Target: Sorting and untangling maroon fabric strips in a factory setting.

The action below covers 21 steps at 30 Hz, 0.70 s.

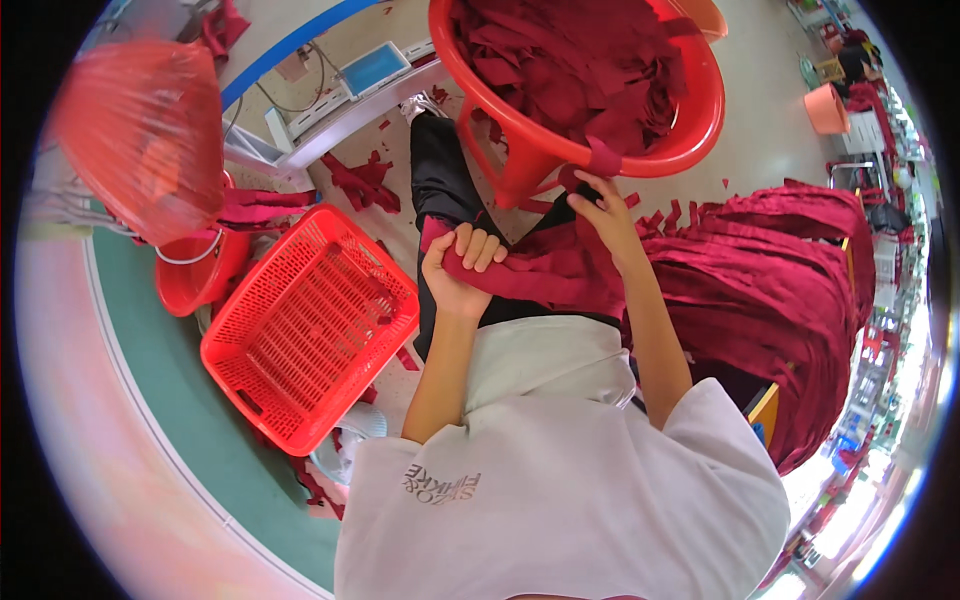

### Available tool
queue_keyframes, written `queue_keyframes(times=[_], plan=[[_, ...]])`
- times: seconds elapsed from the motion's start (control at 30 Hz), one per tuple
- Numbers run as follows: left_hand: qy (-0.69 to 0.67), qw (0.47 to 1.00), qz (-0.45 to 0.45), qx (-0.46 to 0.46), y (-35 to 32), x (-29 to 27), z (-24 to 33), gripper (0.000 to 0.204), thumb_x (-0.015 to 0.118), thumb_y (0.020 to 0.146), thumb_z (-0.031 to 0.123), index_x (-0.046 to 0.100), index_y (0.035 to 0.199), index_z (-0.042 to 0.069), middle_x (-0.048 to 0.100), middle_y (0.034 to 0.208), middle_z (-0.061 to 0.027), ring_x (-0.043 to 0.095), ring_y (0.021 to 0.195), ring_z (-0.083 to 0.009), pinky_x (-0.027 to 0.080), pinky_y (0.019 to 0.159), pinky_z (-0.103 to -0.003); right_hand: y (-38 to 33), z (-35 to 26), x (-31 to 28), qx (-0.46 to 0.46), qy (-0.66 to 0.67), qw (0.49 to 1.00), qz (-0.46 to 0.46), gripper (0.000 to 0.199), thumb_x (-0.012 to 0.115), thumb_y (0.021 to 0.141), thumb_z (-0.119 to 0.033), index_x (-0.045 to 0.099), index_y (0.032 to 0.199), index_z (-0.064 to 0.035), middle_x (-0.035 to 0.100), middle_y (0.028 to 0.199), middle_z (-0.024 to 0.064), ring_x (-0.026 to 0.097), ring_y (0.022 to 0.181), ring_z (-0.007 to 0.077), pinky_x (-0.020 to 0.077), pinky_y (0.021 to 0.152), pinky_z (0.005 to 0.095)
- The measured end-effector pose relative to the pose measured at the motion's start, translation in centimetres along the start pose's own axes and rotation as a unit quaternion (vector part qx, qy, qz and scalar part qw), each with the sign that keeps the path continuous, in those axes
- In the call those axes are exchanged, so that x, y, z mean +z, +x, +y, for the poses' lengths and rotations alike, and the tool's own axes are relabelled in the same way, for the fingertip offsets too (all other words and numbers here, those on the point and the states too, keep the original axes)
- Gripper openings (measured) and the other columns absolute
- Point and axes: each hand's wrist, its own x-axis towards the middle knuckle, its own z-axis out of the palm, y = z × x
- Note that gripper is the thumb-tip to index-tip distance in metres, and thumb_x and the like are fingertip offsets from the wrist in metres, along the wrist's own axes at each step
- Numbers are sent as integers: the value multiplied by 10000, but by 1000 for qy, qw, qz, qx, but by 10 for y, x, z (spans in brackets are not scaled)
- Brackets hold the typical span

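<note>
A length of dark red fabric [545, 275] lies across my lap over black trousers. My left hand [465, 265] is closed around its left end, fingers curled over the cloth. To the right and farther forward, my right hand [607, 218] is bent near the rim of a red plastic basin [700, 135]. A small dark red fabric piece [569, 180] shows at its fingertips, seemingly pinched; part of the grip is hidden. Many cut dark red pieces [570, 70] fill the basin, which stands on a red stool [525, 170]. One piece [604, 157] hangs over the rim.
A large pile of dark red fabric strips [770, 270] is at my right. On the left stand a red perforated basket [310, 335], a red bucket [190, 275] and a filled red plastic bag [140, 135]. A metal frame [360, 115] is ahead; scraps [365, 185] litter the floor.
</note>
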Motion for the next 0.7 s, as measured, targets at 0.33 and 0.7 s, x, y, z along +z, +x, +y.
queue_keyframes(times=[0.33, 0.7], plan=[[43, 995, 63, 64, 0, -15, 21, 235, 461, 881, 221, 386, 680, 125, 361, 594, 1, 374, 604, -144, 361, 718, -315, -138, 191, -96, 442, 237, 798, 333, 454, 705, 767, -251, 573, 1178, -109, 589, 1064, 64, 578, 989, 219, 425, 924, 419], [14, 989, 121, 88, 3, -40, 25, 212, 464, 868, 193, 394, 681, 122, 355, 603, 10, 373, 603, -140, 364, 722, -314, -301, 312, -9, 645, 277, 684, 198, 262, 608, 828, -378, 626, 967, -156, 579, 756, 54, 563, 582, 180, 477, 502, 349]])
